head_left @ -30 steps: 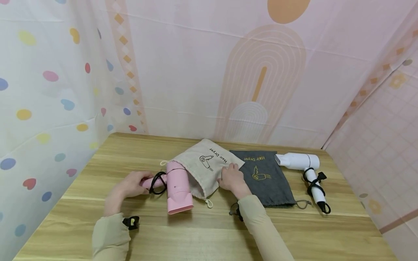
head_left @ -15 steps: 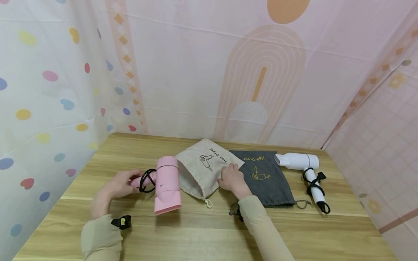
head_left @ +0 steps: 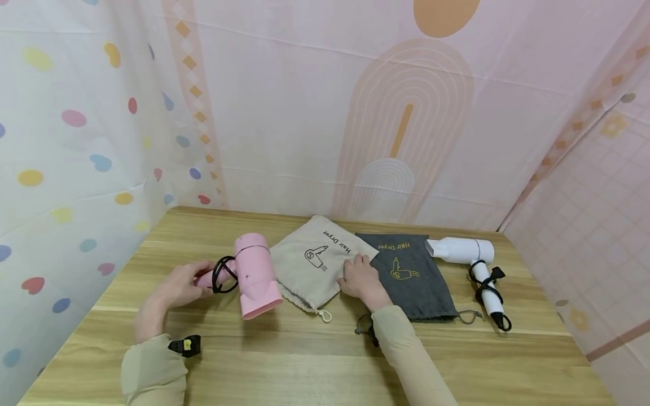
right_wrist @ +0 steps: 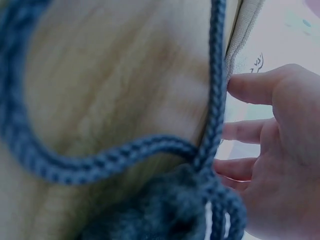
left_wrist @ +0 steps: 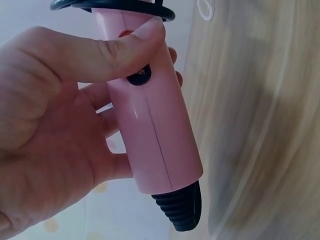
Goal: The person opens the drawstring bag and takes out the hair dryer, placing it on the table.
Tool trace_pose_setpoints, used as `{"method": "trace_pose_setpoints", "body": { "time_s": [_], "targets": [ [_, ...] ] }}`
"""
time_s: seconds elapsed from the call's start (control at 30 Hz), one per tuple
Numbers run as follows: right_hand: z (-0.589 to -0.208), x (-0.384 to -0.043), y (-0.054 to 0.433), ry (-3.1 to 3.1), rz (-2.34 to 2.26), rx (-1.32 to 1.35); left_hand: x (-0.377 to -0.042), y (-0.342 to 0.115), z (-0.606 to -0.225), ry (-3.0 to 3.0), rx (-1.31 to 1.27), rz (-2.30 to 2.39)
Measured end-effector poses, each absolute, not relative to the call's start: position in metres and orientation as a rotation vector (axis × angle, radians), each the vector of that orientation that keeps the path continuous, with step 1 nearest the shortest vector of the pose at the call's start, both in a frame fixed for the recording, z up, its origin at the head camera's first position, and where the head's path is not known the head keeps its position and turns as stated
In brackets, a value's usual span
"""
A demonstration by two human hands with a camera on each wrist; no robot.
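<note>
My left hand [head_left: 178,287] grips the handle of a pink hair dryer [head_left: 258,279], its nozzle pointing toward me. In the left wrist view, the thumb lies along the handle by a dark switch [left_wrist: 139,76], and black cord loops round the handle above. To the right of the dryer a beige drawstring bag [head_left: 299,276] printed "Hair Dryer" lies flat, its mouth facing me and the dryer. My right hand [head_left: 361,282] rests on that bag's right edge, fingertips pressing the cloth. The right wrist view shows its thumb and fingers reaching to the cloth.
A dark grey drawstring bag [head_left: 426,296] lies partly under the beige one. Its cord [right_wrist: 216,65] crosses close before the right wrist camera. A white hair dryer [head_left: 459,251] with wrapped black cord lies at the right. Patterned cloth hangs behind the wooden table [head_left: 304,372].
My left hand has drawn the pink hair dryer leftward, away from the beige bag's mouth, and turned it slightly. The bag's mouth has sunk flatter. The right hand has stayed in place.
</note>
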State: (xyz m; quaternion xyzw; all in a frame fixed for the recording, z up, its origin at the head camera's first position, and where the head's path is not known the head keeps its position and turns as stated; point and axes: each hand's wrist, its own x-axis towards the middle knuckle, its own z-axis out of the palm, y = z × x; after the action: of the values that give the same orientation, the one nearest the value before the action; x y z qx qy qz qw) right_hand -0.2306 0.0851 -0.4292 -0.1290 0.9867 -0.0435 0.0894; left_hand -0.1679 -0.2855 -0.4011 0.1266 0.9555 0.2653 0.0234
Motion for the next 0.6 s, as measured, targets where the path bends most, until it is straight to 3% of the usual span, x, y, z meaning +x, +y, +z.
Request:
{"method": "trace_pose_setpoints", "body": {
  "time_s": [0.33,0.6],
  "targets": [
    [-0.427,-0.22,0.081,3.01,-0.235,-0.599,-0.172,-0.28,-0.401,2.979,0.271,0.827],
    [-0.43,-0.214,0.075,2.939,-0.221,-0.588,-0.178,-0.273,-0.405,3.028,0.19,0.831]
  ]
}}
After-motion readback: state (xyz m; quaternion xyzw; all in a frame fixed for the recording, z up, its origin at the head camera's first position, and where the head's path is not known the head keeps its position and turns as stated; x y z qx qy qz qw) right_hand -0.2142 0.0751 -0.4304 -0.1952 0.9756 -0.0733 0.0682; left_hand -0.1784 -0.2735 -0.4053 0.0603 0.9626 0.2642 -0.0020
